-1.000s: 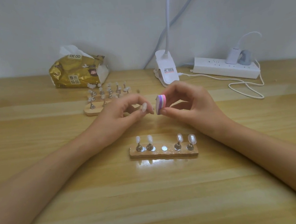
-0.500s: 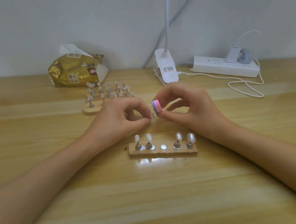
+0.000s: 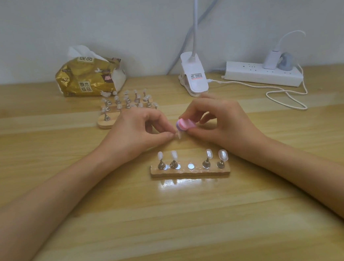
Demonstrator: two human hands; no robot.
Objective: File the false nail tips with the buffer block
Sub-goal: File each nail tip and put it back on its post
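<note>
**Inspector:** Shifted anything since a second ago?

**Clerk:** Yes. Logged both hands drawn closer together. Found the buffer block tipped over from upright and now touching the false nail tip from above.

**Inspector:** State of the left hand?

**Clerk:** Placed the left hand at 9 o'clock of the block. Saw its fingers pinched on the loose tip, thumb against forefinger, the rest loosely curled.

**Inspector:** And the right?

**Clerk:** Placed the right hand at 3 o'clock of the block. Saw its fingers closed on the block, thumb below, forefinger on top. Cannot tell how the remaining ones lie.

**Inspector:** Position on the bench?

**Clerk:** Found block and tip at 12 o'clock of the near stand, apart from it. Counted four mounted tips standing on that stand, with one bare metal disc between the pairs.

**Inspector:** Anything further back?

**Clerk:** Recorded a far stand at 11 o'clock, a tissue pack beyond it, a lamp clip at 12 and a power strip at 1 o'clock.
</note>
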